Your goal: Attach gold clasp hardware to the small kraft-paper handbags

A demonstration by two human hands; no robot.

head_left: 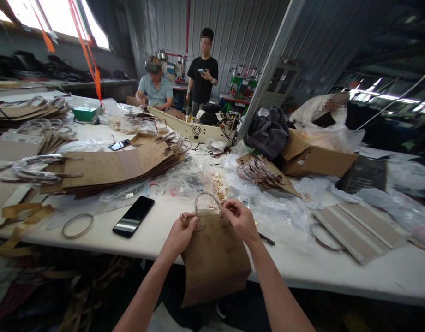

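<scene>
A brown bag panel [217, 263] lies over the table's front edge, its lower part hanging down. At its top stands an arched bag handle [208, 195] wrapped in clear plastic. My left hand [183, 230] is closed at the left end of the handle, thumb and fingers pinched together by the panel's top edge. On the other side my right hand [238, 219] pinches the handle's right end. The fingers partly cover both handle ends, so how they join the panel is hidden. Small gold metal pieces [218, 182] lie scattered just behind the handle.
A black phone [134, 216] and a ring-shaped strap [78, 226] lie left of my arms. Stacked brown panels [108, 168] with wrapped handles are behind them. At right are a dark rod [266, 239], striped panels [362, 230] and a cardboard box [319, 157]. Several people are beyond.
</scene>
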